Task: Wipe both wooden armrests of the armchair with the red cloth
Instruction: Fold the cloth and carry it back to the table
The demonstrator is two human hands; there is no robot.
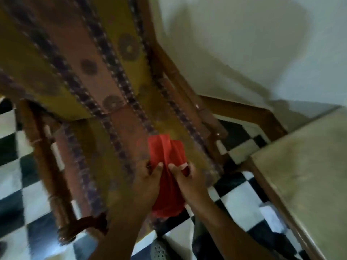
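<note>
The red cloth lies on the seat of the armchair, near its front edge, and hangs down over it. My left hand and my right hand both pinch the cloth from either side, close together. The chair has yellow and brown patterned upholstery. Its left wooden armrest runs down the left side of the view. The right wooden armrest runs beside the wall. The whole view is tilted and blurred.
A black and white checkered floor surrounds the chair. A pale wall stands behind it. A wood-framed table or bench with a beige top is at the right, close to the right armrest. My foot in a grey sandal is below.
</note>
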